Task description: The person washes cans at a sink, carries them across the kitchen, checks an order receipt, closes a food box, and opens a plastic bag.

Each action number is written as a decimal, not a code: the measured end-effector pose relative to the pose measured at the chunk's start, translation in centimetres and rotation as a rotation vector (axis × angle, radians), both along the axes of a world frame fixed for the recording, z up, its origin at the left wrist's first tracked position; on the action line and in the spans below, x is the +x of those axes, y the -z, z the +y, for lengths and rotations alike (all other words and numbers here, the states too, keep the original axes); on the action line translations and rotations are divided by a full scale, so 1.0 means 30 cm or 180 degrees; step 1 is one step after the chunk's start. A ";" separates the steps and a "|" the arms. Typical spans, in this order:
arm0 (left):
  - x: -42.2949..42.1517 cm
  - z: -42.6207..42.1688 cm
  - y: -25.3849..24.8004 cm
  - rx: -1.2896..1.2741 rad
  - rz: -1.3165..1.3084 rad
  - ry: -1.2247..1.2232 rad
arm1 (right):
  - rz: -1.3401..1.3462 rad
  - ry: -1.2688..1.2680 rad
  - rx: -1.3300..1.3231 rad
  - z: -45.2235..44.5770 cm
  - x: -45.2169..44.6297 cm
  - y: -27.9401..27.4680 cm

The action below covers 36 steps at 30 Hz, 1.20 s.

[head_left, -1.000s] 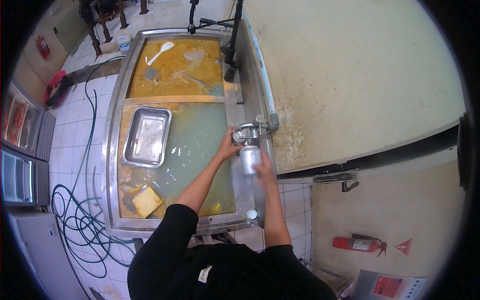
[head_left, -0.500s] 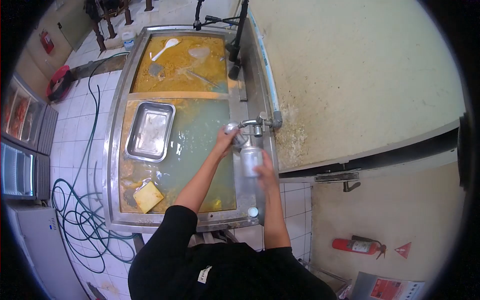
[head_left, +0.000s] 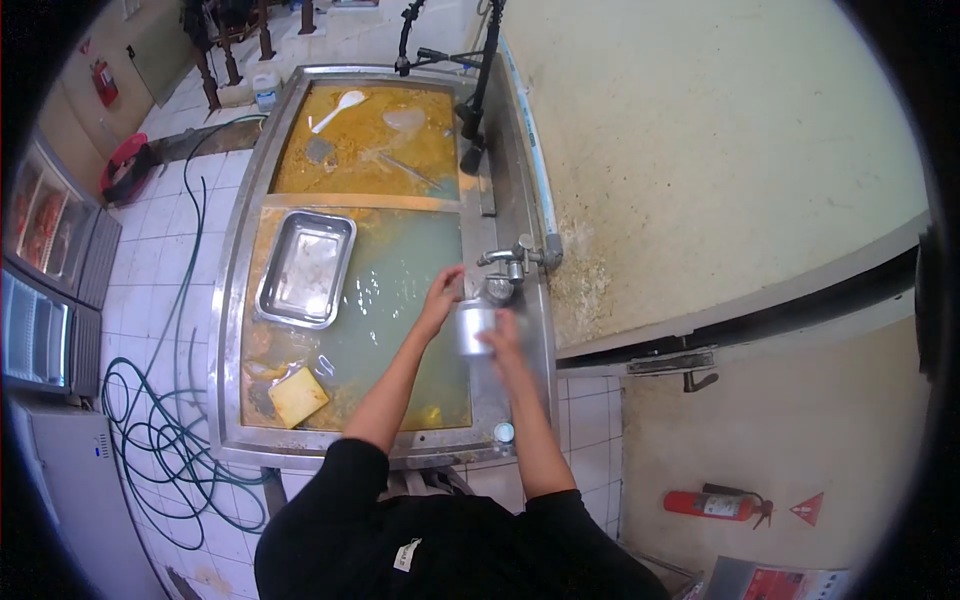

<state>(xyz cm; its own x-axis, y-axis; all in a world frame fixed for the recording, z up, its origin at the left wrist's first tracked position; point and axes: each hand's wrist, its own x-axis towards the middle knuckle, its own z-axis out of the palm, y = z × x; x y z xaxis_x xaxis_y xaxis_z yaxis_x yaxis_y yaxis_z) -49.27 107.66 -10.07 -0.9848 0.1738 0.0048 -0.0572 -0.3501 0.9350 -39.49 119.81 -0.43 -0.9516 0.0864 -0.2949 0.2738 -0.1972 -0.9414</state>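
A silvery metal canister [head_left: 474,330], somewhat blurred, is gripped by my right hand [head_left: 503,345] over the right rim of the near basin. My left hand [head_left: 441,295] is just left of the canister's top, fingers apart with nothing visible in them. On the ledge below the tap [head_left: 512,258] sits a small shiny metal piece [head_left: 497,289], its kind unclear. The near basin of the steel sink [head_left: 228,330] holds cloudy water, with a rectangular metal pan [head_left: 308,268] and a yellow sponge [head_left: 298,397] at its left side.
The far basin holds yellowish water with a white spoon [head_left: 340,110]. A black stand [head_left: 478,110] rises beside it. A small capped container [head_left: 504,432] is on the sink's near right corner. A green hose [head_left: 165,450] lies coiled on the floor; a fire extinguisher [head_left: 708,504] is at right.
My left hand has let go of the shiny metal piece, which now sits under the tap. My right hand has brought the canister slightly left.
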 end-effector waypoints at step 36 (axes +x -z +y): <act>-0.185 -0.058 -0.074 -0.0665 0.0250 0.0069 | -0.0180 0.1676 0.0310 -0.202 -0.364 0.194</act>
<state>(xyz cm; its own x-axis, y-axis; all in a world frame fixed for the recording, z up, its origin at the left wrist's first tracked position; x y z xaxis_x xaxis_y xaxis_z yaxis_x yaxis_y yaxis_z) -54.81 105.93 -7.86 -0.9788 0.2003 0.0429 0.0131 -0.1478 0.9889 -50.42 113.76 -6.25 -0.7549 0.5772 -0.3113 0.2122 -0.2341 -0.9488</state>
